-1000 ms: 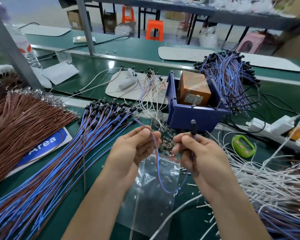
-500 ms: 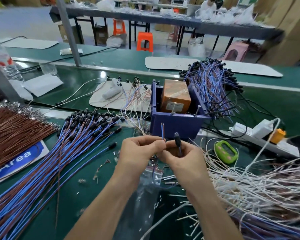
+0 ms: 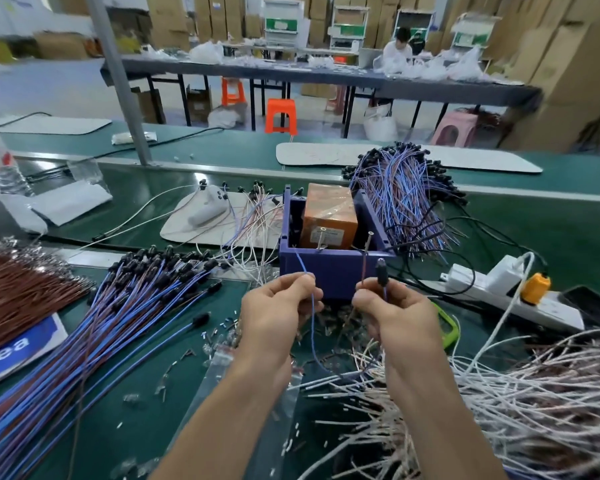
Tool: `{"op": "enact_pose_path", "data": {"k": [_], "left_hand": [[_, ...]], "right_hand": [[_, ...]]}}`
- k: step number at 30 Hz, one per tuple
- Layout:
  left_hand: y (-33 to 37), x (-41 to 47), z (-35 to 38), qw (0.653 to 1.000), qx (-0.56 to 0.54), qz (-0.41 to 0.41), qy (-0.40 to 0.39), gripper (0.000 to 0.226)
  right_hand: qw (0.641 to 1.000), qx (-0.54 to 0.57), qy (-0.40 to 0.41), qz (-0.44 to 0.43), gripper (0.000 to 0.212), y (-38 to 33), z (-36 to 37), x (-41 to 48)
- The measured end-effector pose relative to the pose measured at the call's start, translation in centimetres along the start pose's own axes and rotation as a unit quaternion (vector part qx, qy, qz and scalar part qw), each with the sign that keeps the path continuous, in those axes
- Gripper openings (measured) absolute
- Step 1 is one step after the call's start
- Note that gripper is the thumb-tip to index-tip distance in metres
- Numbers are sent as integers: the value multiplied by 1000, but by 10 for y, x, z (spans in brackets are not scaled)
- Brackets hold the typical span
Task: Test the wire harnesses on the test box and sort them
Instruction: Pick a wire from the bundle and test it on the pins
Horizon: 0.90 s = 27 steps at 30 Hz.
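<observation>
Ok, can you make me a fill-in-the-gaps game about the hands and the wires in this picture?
1. The wire that the left hand pinches is ___.
2. The connector sticking up from the right hand is ___.
3. The block inside the test box is ___.
4. The big tangle of white wires lies on the person's ___ side.
Missing words: blue; black; orange; right.

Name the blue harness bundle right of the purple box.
The far bundle, beside the right wall of the purple box; the other bundle spreads at near left.
</observation>
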State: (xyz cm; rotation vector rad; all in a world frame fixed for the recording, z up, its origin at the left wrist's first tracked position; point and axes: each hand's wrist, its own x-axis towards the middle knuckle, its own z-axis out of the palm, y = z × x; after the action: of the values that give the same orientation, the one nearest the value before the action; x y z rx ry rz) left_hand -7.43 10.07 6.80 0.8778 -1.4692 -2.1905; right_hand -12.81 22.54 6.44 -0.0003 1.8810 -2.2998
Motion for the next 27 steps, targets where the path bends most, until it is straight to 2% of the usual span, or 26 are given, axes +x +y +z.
{"op": "enact_pose_path", "data": {"k": [2,5,8,10,14,18,21,27], "left_hand": [[10,5,4,996,80,28,-20,10],[23,13,8,977,195,63,-61,17],[31,18,6,929,341,96,-104,20],[34,21,4,905,396,113,-109,17],[38,24,5,891,429,126,-83,15],[45,22,2,925,354,109,-88,24],[47,22,1,926,352,124,-54,31],[46,23,3,900,415,133,17,32]], "right_hand": [[998,60,4,15,23,-10,-7,8],[997,71,-8,12,17,-18,-14,17],[999,52,-13,-3,14,-15,-17,23],[999,41,-14,-4,15,-6,-18,24],[999,39,1,-7,15,4,-19,27],[999,34,-7,-42,24,-4,-21,35],[997,12,-34,-64,30,-4,-22,40],[987,-94,-77,-104,20,8,-24,43]]}}
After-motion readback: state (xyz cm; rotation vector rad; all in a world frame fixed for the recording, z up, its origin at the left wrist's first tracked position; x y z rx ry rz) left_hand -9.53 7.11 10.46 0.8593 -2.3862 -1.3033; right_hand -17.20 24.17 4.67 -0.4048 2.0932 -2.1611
